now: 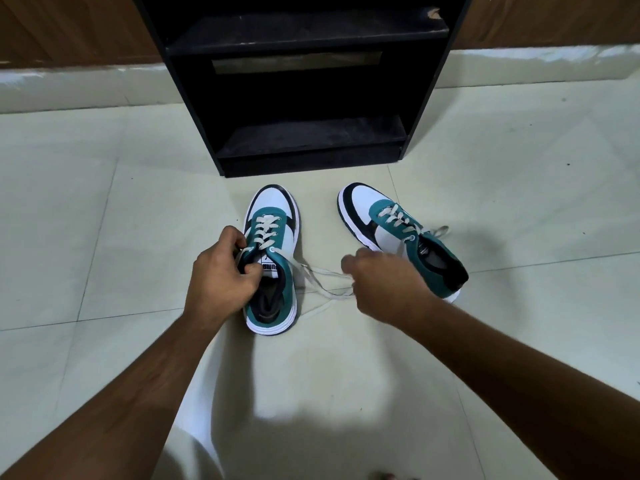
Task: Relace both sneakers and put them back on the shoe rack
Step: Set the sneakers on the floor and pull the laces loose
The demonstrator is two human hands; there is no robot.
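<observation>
Two teal, white and black sneakers stand on the tiled floor, toes toward the rack. My left hand (221, 271) grips the left sneaker (272, 292) at its tongue and top eyelets. Its white lace (320, 282) runs loose to the right across the floor, and my right hand (384, 282) is closed on the lace's ends. The right sneaker (391, 233) lies angled just beyond my right hand, laced, with loose ends trailing at its top. The black shoe rack (311, 133) stands right behind the sneakers, its shelves bare.
Pale floor tiles (104, 237) spread out on both sides. A brown wooden wall (52, 29) with a white skirting runs behind the rack. The rack's upper shelf has a chipped right corner (434, 13).
</observation>
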